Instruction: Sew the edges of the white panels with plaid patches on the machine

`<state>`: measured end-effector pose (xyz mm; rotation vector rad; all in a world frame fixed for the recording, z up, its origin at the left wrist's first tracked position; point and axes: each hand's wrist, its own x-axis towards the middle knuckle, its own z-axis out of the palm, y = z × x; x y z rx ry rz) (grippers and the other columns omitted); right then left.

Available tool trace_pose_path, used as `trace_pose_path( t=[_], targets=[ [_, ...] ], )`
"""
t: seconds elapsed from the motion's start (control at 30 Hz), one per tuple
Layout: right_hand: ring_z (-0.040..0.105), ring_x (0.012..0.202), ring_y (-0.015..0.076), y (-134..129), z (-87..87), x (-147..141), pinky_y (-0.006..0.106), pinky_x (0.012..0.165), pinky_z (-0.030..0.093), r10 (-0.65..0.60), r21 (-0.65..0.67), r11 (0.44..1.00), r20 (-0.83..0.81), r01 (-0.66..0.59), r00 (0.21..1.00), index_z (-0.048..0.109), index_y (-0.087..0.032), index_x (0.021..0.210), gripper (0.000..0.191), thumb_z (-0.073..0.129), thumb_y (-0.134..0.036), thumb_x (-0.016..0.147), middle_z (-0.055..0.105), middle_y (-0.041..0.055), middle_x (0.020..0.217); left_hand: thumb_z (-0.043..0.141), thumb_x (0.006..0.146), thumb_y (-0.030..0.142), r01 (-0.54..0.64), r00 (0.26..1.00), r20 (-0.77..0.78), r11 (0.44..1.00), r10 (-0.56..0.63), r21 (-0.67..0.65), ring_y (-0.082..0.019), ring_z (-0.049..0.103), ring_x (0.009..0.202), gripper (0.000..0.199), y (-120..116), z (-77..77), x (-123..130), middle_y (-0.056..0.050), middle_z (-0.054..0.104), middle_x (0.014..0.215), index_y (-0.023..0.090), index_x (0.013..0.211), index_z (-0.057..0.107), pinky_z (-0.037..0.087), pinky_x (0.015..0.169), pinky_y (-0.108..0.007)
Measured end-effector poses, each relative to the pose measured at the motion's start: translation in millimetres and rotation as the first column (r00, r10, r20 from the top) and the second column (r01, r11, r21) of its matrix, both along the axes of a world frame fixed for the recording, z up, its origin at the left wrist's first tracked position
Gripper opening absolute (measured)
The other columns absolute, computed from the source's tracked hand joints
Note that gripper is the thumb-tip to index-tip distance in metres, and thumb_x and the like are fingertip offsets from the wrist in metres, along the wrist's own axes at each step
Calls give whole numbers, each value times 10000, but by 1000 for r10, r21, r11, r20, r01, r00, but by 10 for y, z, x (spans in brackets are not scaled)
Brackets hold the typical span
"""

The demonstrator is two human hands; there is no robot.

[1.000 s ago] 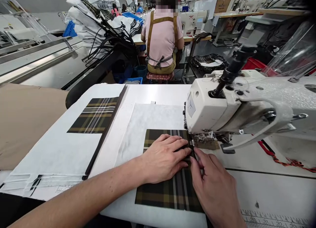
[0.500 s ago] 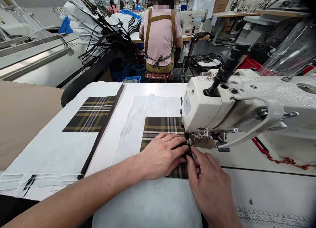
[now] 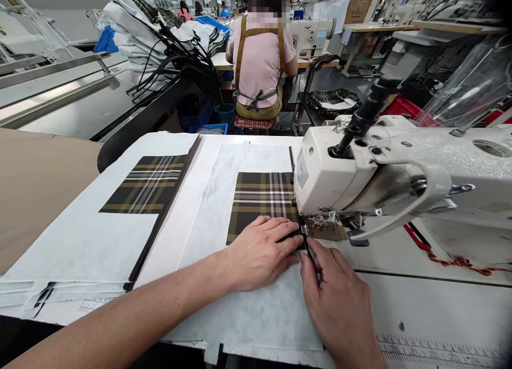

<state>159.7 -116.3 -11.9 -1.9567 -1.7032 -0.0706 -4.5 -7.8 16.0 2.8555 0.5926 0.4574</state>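
Brown-and-cream plaid fabric (image 3: 262, 195) lies flat on a white paper sheet (image 3: 256, 315), running from under the left hand's fingers (image 3: 276, 230) away towards the sewing machine. Those fingers lie extended and close together across the fabric's near edge, gripping nothing, with their tips at a narrow black strip (image 3: 298, 235). The right hand (image 3: 338, 305) sits just beside them, its fingers curled down at the same strip, though whether they pinch it I cannot tell. Just past both sets of fingertips, the presser foot (image 3: 324, 222) of the white industrial sewing machine (image 3: 332, 179) stands at the fabric's corner. A second plaid panel (image 3: 144, 185), edged by a long black strip (image 3: 160, 214), lies well left of the left hand.
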Motion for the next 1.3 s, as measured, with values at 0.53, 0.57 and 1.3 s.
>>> trace_pose_path(
  t=[0.53,0.57,1.3],
  targets=[
    [728,882,237,8,17,5,342,662,518,12,-2,1000,3,-12,1000,645,-155,1297,364,452,-362,1069,752,69,1085,502,1082,372,-6,1000,3,1000,6,-26,-259,588,1297,345,9,5,13,-95,633,1402,155,1315,635,492,1061,-435],
    [726,872,235,7,18,3,341,659,514,12,-1,1000,3,-12,1000,645,-157,1300,366,451,-365,1069,753,69,1075,503,1082,365,-3,1000,-1,999,3,-34,-254,591,1291,342,6,10,15,-96,632,1399,156,1320,633,488,1073,-431],
    [705,807,220,-4,18,21,322,639,466,0,-19,1000,-18,-1,1000,649,-168,1261,392,408,-419,1081,750,85,1019,458,1086,270,-14,999,51,999,12,46,-244,607,1233,313,-64,-45,53,-125,664,1328,120,1305,624,489,1028,-398]
  ],
)
